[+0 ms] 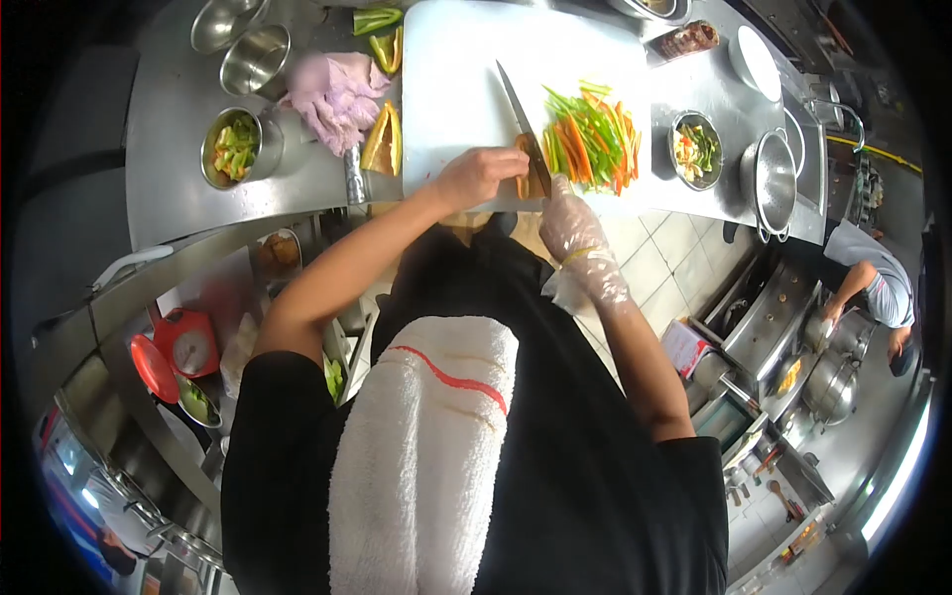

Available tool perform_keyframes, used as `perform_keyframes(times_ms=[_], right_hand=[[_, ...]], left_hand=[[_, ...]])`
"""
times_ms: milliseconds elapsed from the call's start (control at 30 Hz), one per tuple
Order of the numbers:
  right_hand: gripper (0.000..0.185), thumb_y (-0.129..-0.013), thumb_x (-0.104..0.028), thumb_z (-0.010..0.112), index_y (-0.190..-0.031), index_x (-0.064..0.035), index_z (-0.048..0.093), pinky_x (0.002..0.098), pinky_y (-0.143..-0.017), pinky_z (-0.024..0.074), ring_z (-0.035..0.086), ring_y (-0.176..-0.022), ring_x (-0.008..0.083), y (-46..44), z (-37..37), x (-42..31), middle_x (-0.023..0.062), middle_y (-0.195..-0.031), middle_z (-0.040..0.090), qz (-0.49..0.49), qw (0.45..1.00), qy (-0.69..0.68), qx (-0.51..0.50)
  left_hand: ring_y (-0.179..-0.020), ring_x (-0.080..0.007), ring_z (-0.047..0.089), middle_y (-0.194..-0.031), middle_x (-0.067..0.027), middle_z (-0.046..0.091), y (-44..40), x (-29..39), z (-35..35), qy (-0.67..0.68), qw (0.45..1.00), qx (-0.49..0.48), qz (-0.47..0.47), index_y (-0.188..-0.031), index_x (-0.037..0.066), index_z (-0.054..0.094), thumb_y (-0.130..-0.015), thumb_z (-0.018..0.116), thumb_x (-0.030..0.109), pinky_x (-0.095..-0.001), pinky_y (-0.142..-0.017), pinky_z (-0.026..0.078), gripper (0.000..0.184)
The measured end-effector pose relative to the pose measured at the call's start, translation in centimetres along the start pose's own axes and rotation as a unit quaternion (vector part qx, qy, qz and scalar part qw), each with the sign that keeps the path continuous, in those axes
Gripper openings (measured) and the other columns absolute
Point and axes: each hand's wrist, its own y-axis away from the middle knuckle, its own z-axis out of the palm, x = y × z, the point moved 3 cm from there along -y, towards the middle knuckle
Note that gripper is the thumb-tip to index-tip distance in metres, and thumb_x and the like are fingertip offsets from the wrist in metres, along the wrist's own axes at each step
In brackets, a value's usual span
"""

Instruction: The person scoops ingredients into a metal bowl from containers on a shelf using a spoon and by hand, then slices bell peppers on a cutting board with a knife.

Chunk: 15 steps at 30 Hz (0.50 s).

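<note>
My right hand (575, 228), in a clear plastic glove, is closed around the handle of a kitchen knife (517, 107). Its blade points away from me over the white cutting board (471, 59). Just left of the blade, my bare left hand (480, 177) has its fingers bent together on an orange bell pepper piece (523, 171), partly hidden by the fingers. To the right of the knife lies a pile of green and orange pepper strips (593, 139). Beside the board's left edge rests a yellowish pepper piece (383, 144), and green pepper pieces (387, 48) lie farther back.
A crumpled pinkish cloth (342, 99) and a metal container of cut vegetables (233, 147) are on the left. At right stand a bowl of cut vegetables (696, 151) and a metal colander (772, 183). Another person (868, 273) works at the far right.
</note>
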Motion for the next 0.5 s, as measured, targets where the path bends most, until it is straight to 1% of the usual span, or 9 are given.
perform_keyframes(times_ms=[67,100,133,233,267,333,367,433,500], right_hand=[[0.026,-0.085,-0.008,0.05,-0.105,0.0074,0.045,0.0455,-0.067,0.0507,0.064,-0.075,0.039,-0.7,-0.6,0.1,0.0259,-0.074,0.062,-0.028,0.998,0.049,-0.03],[0.026,-0.086,-0.008,0.05,-0.106,0.0075,0.044,0.0446,-0.067,0.0508,0.064,-0.076,0.0386,-0.3,-1.1,0.0,0.0243,-0.073,0.063,-0.096,0.981,0.156,-0.069],[0.026,-0.086,-0.008,0.05,-0.106,0.0075,0.044,0.0446,-0.067,0.0508,0.064,-0.076,0.0386,0.7,-1.7,-0.1,0.0243,-0.073,0.063,-0.097,0.981,0.157,-0.068],[0.031,-0.088,-0.01,0.049,-0.111,0.0097,0.042,0.0423,-0.066,0.0513,0.065,-0.076,0.0366,3.4,-2.0,-0.6,0.0218,-0.073,0.063,0.025,0.994,0.08,-0.077],[0.034,-0.088,-0.011,0.049,-0.113,0.0097,0.039,0.0432,-0.066,0.0511,0.065,-0.077,0.0377,2.6,0.9,0.7,0.0225,-0.072,0.062,-0.016,0.997,0.067,-0.039],[0.024,-0.084,-0.006,0.05,-0.105,0.0045,0.047,0.0478,-0.065,0.0518,0.066,-0.073,0.0378,1.3,1.1,-0.3,0.0252,-0.075,0.064,-0.013,0.999,0.023,0.019],[0.024,-0.084,-0.006,0.05,-0.105,0.0045,0.047,0.0478,-0.065,0.0518,0.066,-0.073,0.0378,-0.3,0.7,-0.3,0.0252,-0.075,0.064,-0.015,0.999,0.021,0.024],[0.033,-0.089,-0.012,0.05,-0.111,0.0105,0.042,0.0426,-0.067,0.0514,0.065,-0.079,0.0357,-1.2,0.7,0.4,0.0264,-0.08,0.062,-0.088,0.983,0.151,-0.059],[0.033,-0.089,-0.013,0.051,-0.111,0.0106,0.042,0.0422,-0.066,0.0513,0.065,-0.078,0.0357,1.0,-3.0,-1.1,0.0261,-0.079,0.061,-0.088,0.985,0.131,-0.065]], left_hand=[[-0.089,-0.0329,0.064,-0.102,-0.018,0.064,0.3,0.4,0.3,0.01,1.0,0.012,-0.001,-0.093,-0.005,0.063,-0.072,0.047,-0.012,-0.0352,-0.078,0.053,0.028],[-0.089,-0.0329,0.064,-0.101,-0.0178,0.064,-0.2,0.0,-0.1,-0.008,1.0,0.009,0.006,-0.093,-0.005,0.063,-0.072,0.048,-0.012,-0.0357,-0.079,0.053,0.027],[-0.089,-0.0329,0.063,-0.101,-0.0177,0.064,-0.3,-0.2,-0.2,-0.023,1.0,0.007,0.008,-0.093,-0.005,0.063,-0.072,0.048,-0.011,-0.0362,-0.079,0.052,0.027],[-0.09,-0.033,0.063,-0.099,-0.0174,0.065,0.1,0.0,-0.1,-0.023,1.0,0.008,0.003,-0.092,-0.005,0.064,-0.071,0.049,-0.01,-0.0367,-0.079,0.052,0.027],[-0.09,-0.033,0.063,-0.098,-0.0172,0.065,0.0,0.1,-0.3,-0.014,1.0,0.006,0.006,-0.091,-0.005,0.064,-0.07,0.048,-0.01,-0.0367,-0.079,0.052,0.027],[-0.089,-0.0333,0.063,-0.097,-0.0168,0.065,-0.2,0.0,-0.5,-0.012,1.0,0.005,0.001,-0.09,-0.005,0.064,-0.069,0.048,-0.01,-0.0373,-0.079,0.052,0.027],[-0.088,-0.0333,0.063,-0.096,-0.0166,0.065,-0.4,-0.2,-0.9,-0.024,1.0,0.016,0.011,-0.089,-0.005,0.063,-0.069,0.048,-0.01,-0.0376,-0.078,0.052,0.026],[-0.087,-0.0333,0.062,-0.094,-0.0164,0.065,0.3,0.7,-0.2,-0.016,1.0,0.013,0.021,-0.088,-0.005,0.063,-0.068,0.048,-0.01,-0.0379,-0.077,0.052,0.026],[-0.086,-0.0329,0.062,-0.092,-0.0163,0.065,-0.2,0.2,-0.8,-0.058,0.998,-0.012,0.025,-0.088,-0.004,0.064,-0.068,0.048,-0.008,-0.038,-0.076,0.051,0.025]])
